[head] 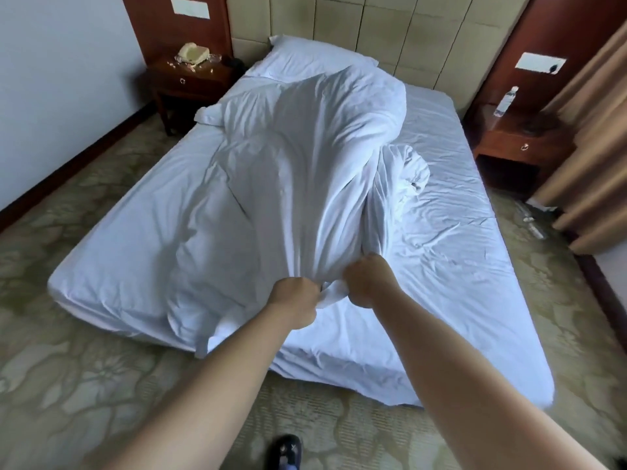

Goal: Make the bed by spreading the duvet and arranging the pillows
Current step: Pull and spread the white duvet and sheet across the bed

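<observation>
A white duvet (pixel 288 157) lies bunched in a long ridge down the middle of the bed (pixel 458 266), billowing up toward the headboard. Near the foot of the bed my left hand (pixel 297 301) grips a gathered end of the duvet. My right hand (pixel 368 281) grips the same bunch just beside it, the two fists almost touching. A white pillow (pixel 305 59) lies flat at the head of the bed on the left side, partly behind the raised duvet. A crumpled fold of the duvet (pixel 405 167) sits on the right half of the sheet.
A wooden nightstand (pixel 190 83) with a cream telephone (pixel 193 53) stands at the head on the left. Another nightstand (pixel 519 144) with a water bottle (pixel 506 100) stands on the right, beside tan curtains (pixel 590 157). Patterned carpet (pixel 84 368) surrounds the bed. My dark shoe (pixel 288 451) shows below.
</observation>
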The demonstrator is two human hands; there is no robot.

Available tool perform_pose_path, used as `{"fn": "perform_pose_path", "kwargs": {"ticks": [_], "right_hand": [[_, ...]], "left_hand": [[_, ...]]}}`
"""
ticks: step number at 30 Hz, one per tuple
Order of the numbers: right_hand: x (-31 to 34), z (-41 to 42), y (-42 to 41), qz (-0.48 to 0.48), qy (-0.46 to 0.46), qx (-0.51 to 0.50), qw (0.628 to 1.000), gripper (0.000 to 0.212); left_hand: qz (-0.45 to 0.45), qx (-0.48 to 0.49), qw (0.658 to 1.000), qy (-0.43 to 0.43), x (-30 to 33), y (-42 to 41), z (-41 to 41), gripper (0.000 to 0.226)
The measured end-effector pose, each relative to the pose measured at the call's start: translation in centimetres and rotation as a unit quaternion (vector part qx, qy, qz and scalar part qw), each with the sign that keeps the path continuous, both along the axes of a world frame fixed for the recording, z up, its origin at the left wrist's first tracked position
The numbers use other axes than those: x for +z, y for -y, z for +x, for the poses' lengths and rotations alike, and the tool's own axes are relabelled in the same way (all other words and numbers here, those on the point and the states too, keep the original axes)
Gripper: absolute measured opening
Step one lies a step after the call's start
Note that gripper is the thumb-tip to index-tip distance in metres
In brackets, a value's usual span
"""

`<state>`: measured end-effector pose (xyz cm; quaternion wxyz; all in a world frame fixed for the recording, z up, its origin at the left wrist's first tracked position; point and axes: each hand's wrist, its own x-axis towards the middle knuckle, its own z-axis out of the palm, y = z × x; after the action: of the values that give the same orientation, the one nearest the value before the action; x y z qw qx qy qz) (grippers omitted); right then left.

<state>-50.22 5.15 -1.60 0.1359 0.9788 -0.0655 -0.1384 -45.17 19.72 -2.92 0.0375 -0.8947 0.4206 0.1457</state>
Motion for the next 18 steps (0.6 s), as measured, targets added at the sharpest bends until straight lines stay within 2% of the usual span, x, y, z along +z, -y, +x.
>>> {"fn": "perform_pose_path", "kwargs": {"ticks": [6, 14, 18], "right_hand": [[-0.4, -5.9, -2.7, 0.025, 0.018, 0.0, 1.0, 0.028], [1.0, -12.4, -3.8, 0.069, 0.079, -0.022, 0.994, 0.023], [0.5, -15.5, -3.9, 0.092, 0.083, -0.032, 0.992, 0.022]], "left_hand": [[0.028, -0.014, 0.999, -0.032, 0.4, -2.1, -4.1, 0.029], [0.105, -0.019, 0.994, 0.028, 4.4, -2.0, -9.2, 0.029], [0.137, -0.018, 0.99, -0.001, 5.1, -1.9, -12.1, 0.025]]}}
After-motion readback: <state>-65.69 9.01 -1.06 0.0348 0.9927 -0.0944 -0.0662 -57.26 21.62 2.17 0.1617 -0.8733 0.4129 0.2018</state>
